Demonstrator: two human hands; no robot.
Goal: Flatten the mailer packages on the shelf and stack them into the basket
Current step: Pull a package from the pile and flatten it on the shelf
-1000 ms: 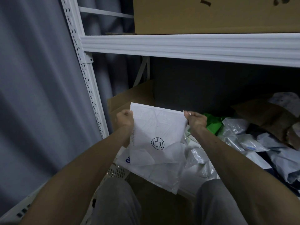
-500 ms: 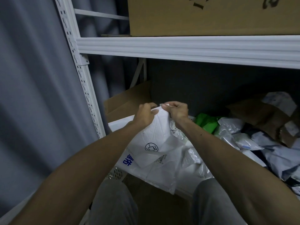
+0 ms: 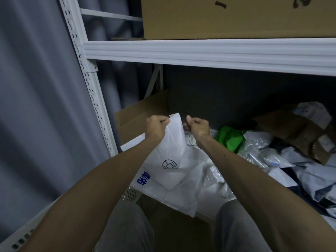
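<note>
I hold a white mailer (image 3: 170, 155) with a round black logo upright over the shelf's left end. My left hand (image 3: 156, 127) grips its top left edge. My right hand (image 3: 197, 125) is curled in a fist close beside the top right edge; its contact with the mailer is hidden behind the sheet. Under it lies another white mailer (image 3: 163, 190) with blue characters, draped over a white perforated basket (image 3: 130, 194). A heap of grey and white crumpled mailers (image 3: 276, 160) covers the shelf to the right.
A white shelf beam (image 3: 209, 51) runs overhead with a large cardboard box (image 3: 236, 15) on it. A perforated white upright (image 3: 91, 88) stands at left. An open cardboard box (image 3: 138, 115) sits behind my hands, a green bag (image 3: 230, 138) and brown paper (image 3: 294, 128) further right.
My hands came together from a wide spread at the mailer's top corners, folding its top edge narrow. In the last half second they parted slightly.
</note>
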